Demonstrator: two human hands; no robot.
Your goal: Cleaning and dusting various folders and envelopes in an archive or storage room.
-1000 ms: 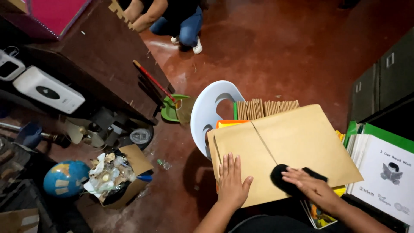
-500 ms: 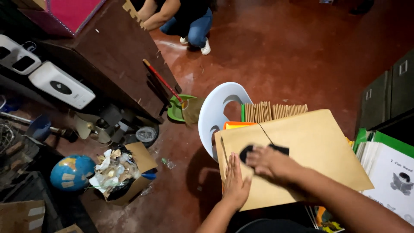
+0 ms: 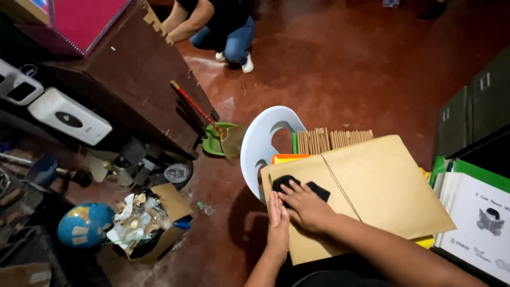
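Left: a blue globe [image 3: 85, 224] beside an open cardboard box of crumpled paper scraps [image 3: 144, 223] on the red floor. Centre: a white plastic chair [image 3: 264, 143]. The left hand [image 3: 278, 226] lies flat and unclenched at the near edge of a large tan paper envelope [image 3: 382, 186]; the right hand [image 3: 308, 207] presses a soft black cloth [image 3: 297, 187] on its left corner. The envelope appears light and flexible, best held flat by its edges.
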